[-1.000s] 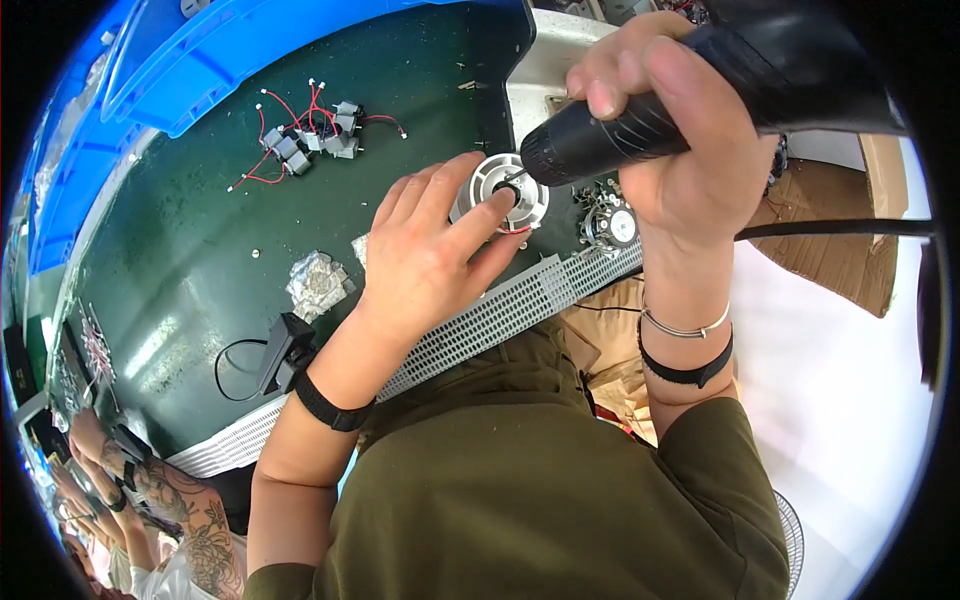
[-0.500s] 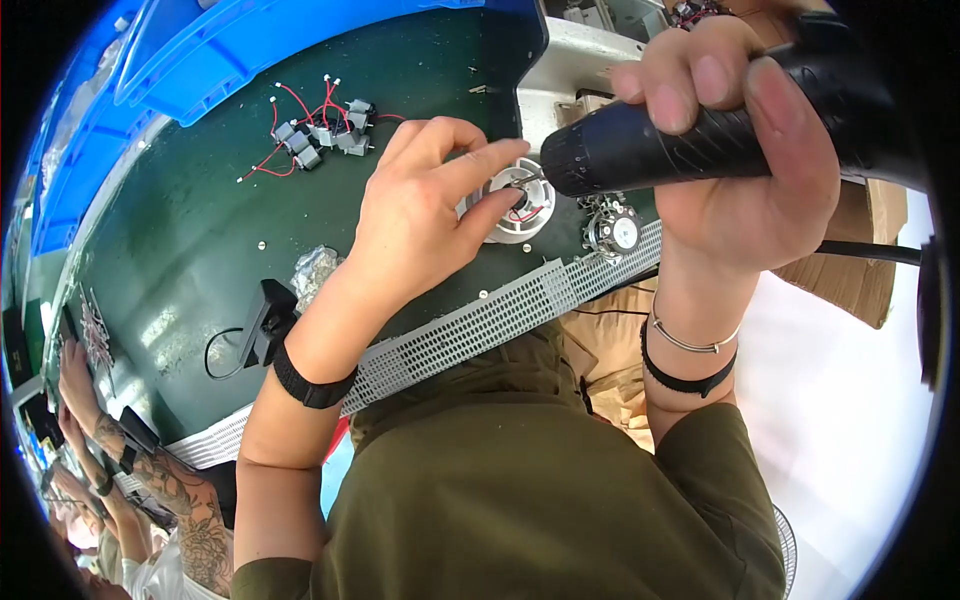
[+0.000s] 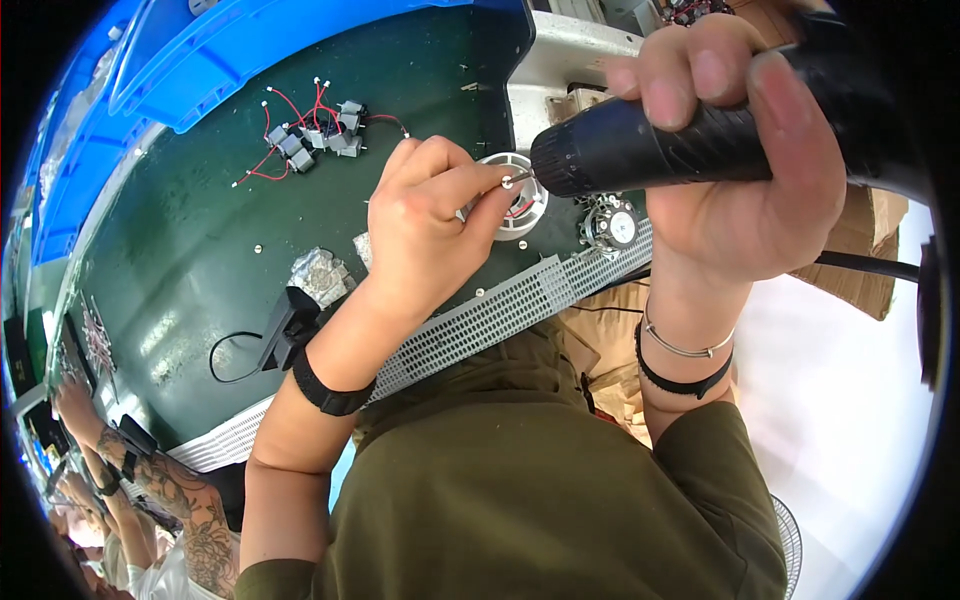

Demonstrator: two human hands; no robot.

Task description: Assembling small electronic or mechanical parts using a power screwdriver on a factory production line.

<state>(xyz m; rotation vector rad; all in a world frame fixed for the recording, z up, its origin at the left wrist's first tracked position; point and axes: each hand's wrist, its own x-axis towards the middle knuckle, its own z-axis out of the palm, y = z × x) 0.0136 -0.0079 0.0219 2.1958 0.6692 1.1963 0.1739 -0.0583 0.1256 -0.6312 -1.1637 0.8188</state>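
Observation:
My right hand [image 3: 740, 150] is wrapped around a black electric screwdriver [image 3: 610, 152], its bit pointing left. With thumb and forefinger pinched, my left hand [image 3: 430, 215] holds a small screw [image 3: 508, 182] at the tip of the bit. Below them on the bench stands a round white housing [image 3: 537, 212] with spokes and a red wire inside, partly hidden by my fingers. To its right lies a round metal-and-white part [image 3: 612, 228], close to the bench edge.
Small grey motors with red wires [image 3: 310, 140] lie in a cluster at the back left. Clear bags [image 3: 320, 277] and a black device [image 3: 288, 325] sit near my left forearm. Blue bins [image 3: 220, 70] line the far side. At far left, another person's tattooed arm [image 3: 165, 475] reaches in.
My left thumb and forefinger have closed together on a small screw, now visible at the bit's tip. The screwdriver has shifted slightly left; the left hand has come slightly nearer.

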